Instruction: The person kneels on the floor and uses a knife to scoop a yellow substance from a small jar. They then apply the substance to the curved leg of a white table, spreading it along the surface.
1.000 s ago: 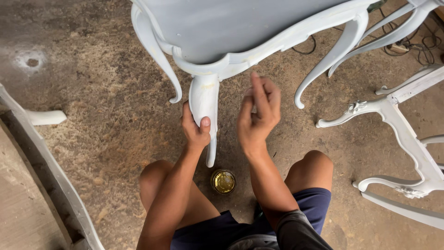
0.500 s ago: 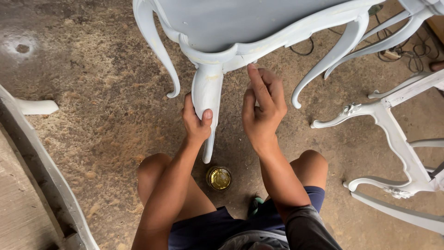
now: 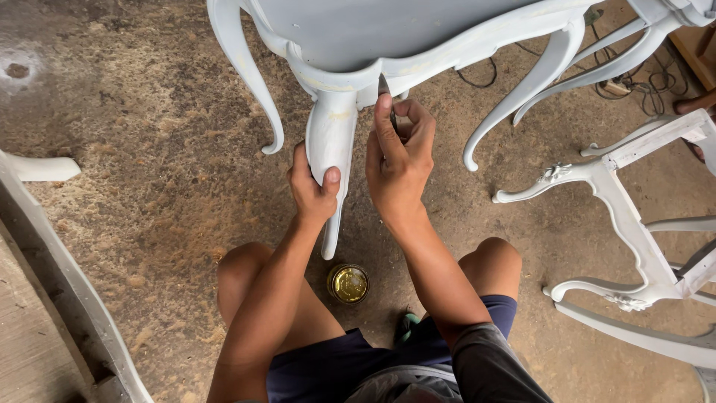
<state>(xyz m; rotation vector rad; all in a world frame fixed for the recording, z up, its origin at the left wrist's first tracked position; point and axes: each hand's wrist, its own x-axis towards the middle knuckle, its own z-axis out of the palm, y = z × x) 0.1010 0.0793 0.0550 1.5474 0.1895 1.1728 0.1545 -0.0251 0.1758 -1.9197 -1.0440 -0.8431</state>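
A white-primed chair [image 3: 388, 30] with curved legs stands in front of me on a dusty concrete floor. My left hand [image 3: 313, 186] wraps around its near front leg [image 3: 332, 142], thumb on the front. My right hand [image 3: 399, 153] is just right of that leg, fingers pinched on a thin flat blade [image 3: 385, 88] whose tip touches the joint where the leg meets the seat rail. Yellowish filler patches show on the leg and rail. A small open round tin [image 3: 348, 283] with yellowish contents sits on the floor between my knees.
Another white chair frame [image 3: 634, 216] lies on its side at the right. A white curved furniture part [image 3: 45, 224] runs along the left edge. Dark cables [image 3: 634, 82] lie on the floor at the upper right. Sawdust covers the ground.
My right hand has moved up and closer to the leg joint, closing its fingers on the blade. My left hand stays on the leg. The view has shifted slightly.
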